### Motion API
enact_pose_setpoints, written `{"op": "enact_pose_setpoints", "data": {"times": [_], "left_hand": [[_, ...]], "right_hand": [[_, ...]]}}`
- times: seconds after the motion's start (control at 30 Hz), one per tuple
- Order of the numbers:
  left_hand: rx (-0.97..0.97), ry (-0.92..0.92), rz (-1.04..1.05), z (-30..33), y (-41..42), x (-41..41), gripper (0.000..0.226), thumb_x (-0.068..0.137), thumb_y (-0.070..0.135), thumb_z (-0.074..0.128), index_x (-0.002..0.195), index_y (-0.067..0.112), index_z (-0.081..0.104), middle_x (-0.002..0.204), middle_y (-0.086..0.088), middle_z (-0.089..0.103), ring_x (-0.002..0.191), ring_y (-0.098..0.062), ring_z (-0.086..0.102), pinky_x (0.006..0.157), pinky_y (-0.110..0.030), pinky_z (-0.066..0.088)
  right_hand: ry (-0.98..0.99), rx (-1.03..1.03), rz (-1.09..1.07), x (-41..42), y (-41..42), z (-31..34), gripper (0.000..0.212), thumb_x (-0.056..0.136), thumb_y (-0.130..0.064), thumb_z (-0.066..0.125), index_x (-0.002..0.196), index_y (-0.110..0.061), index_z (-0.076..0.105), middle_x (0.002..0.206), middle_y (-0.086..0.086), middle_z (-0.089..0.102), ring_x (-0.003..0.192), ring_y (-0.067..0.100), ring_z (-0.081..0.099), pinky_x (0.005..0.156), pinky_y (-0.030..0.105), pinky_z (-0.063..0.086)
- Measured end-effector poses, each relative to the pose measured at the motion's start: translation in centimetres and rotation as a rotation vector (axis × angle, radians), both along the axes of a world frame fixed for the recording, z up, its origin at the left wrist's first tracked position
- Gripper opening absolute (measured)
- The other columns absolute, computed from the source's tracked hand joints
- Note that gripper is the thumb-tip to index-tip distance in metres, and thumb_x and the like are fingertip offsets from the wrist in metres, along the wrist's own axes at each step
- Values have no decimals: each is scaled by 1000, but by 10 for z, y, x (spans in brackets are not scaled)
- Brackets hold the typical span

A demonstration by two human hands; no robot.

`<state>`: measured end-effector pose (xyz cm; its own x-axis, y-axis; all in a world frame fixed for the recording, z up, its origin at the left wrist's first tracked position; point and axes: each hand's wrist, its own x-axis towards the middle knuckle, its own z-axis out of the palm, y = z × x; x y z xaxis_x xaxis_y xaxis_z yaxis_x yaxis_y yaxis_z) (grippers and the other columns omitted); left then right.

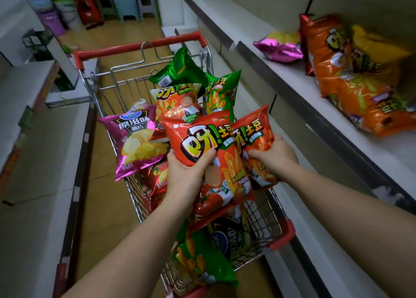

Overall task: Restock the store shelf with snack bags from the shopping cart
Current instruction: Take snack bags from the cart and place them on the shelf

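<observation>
Left hand (189, 169): gripping large red fry bag (209, 153), mid-frame above cart (135, 49).
Right hand (273, 155): clutching smaller red bag (254, 131) alongside.
Shelf (292, 76): right of frame, few bags.
Risk: slick foil slipping; overlapping bags snagging; puffed packs crushed.

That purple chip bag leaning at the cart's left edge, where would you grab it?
Pinch the purple bag by its flat top seam, coming from above. It stands propped against the cart wall with the seam uppermost and clear, while its puffy middle would likely slip or crush. Both hands already hold red bags.
</observation>
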<state>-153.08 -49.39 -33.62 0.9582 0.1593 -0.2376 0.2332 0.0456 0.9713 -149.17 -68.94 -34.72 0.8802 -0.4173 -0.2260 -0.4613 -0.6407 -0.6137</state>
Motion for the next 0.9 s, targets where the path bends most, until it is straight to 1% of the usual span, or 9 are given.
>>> {"op": "enact_pose_setpoints", "data": {"times": [0.13,0.17,0.23,0.33,0.5,0.57,0.63,0.77,0.9], "left_hand": [[-1,-97,-7,42,-3,0,74,72,33,79,134,18,40,117,1,63,106,-19,62,93,-40,50],[-3,-123,-9,53,-5,-1,75,72,32,79,134,18,39,118,1,62,107,-19,61,94,-40,50],[-5,-174,-26,77,-8,-3,75,72,31,79,134,18,39,118,1,62,107,-19,61,94,-41,50],[0,-247,-49,114,-13,-9,75,71,33,80,133,18,41,118,-1,62,107,-22,61,95,-46,50],[26,-392,-68,181,-18,-29,82,63,42,83,131,18,44,117,1,63,106,-20,61,96,-47,49],[17,-430,-67,206,-19,-40,76,69,36,82,130,17,40,118,0,60,108,-22,59,97,-45,48],[-6,-467,-76,230,-21,-53,70,73,32,79,127,21,36,116,0,57,109,-23,58,97,-44,48],[-15,-560,-80,270,-26,-85,71,74,32,78,129,19,35,115,1,55,110,-23,57,94,-41,47],[-22,-628,-116,299,-36,-114,76,72,38,78,132,21,34,118,1,56,112,-24,57,98,-48,46]], "right_hand": [[-170,148,-43,-19,-5,43,66,68,-42,77,121,-17,46,111,4,62,102,26,60,90,43,49],[-212,179,-44,-23,-5,57,65,69,-41,77,121,-18,46,109,2,61,102,24,60,91,43,49],[-287,207,-33,-34,-5,86,62,73,-39,75,122,-17,45,106,-2,57,100,20,57,89,38,48],[-396,208,-17,-54,-5,130,62,75,-36,74,125,-15,44,105,-1,55,96,17,53,84,33,45],[-568,157,-23,-89,-7,201,71,72,-36,77,131,-14,43,120,3,58,110,23,56,88,32,44],[-623,139,-22,-103,-8,229,76,71,-37,77,134,-14,41,125,4,57,112,23,55,91,34,44],[-675,127,-15,-120,-10,255,76,71,-37,77,133,-14,41,126,5,56,113,23,54,93,35,44],[-770,74,-14,-159,-17,299,69,73,-39,75,130,-16,43,124,4,57,111,22,55,83,29,41],[-857,12,-54,-201,-27,332,68,73,-39,75,130,-16,45,124,4,58,113,22,54,82,24,36]]}}
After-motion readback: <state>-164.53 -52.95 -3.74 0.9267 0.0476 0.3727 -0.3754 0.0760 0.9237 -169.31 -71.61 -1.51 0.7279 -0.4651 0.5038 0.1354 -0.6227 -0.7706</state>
